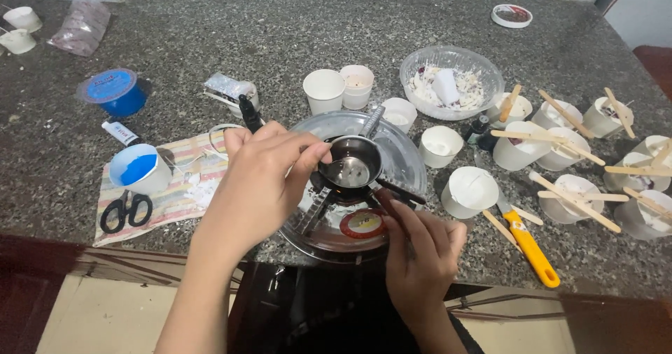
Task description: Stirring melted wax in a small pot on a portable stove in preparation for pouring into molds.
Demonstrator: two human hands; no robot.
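On the speckled granite counter (280, 32), a shiny steel melting pot (353, 161) is sitting on a small stove (329, 221); the right hand (420, 256) is gripping its dark handle (389, 205), the left hand (255, 179) pinching something unclear above its rim.

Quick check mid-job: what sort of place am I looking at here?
Probably a home craft bench, likely for candle making: a speckled stone counter holds a small burner with a metal pot, many white cups with wooden sticks laid across, and a bowl of wax-like flakes.
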